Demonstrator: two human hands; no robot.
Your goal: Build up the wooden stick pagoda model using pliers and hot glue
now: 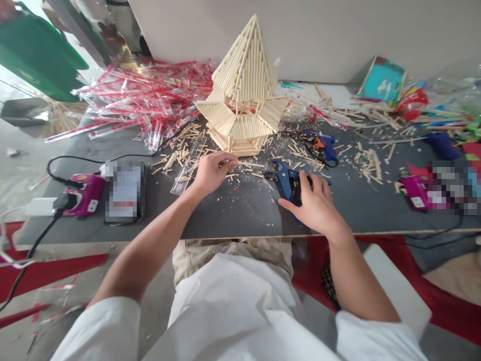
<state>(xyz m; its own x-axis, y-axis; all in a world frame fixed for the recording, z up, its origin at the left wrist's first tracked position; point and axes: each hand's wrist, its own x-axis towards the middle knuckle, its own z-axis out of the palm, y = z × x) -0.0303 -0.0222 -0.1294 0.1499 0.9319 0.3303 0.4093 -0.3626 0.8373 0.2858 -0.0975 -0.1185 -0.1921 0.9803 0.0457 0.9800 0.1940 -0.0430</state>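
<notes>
One pale tower (248, 80) on a grey table (233, 215)

In the head view, the tower stands upright near the back of the table, straight ahead of the person. It is all thin sticks set side by side: a tall, pointed roof on top, slanted panels flaring out below, a narrower base tucked beneath.

The left hand (213, 173) is just in front of the base, fingers curled toward the thumb; whether they pinch anything, I can't tell. The right hand (317, 203) is half open over a blue cutter (284, 180), thumb and fingers loosely parted about its handles. Stick scraps (173, 158) litter the table.
</notes>
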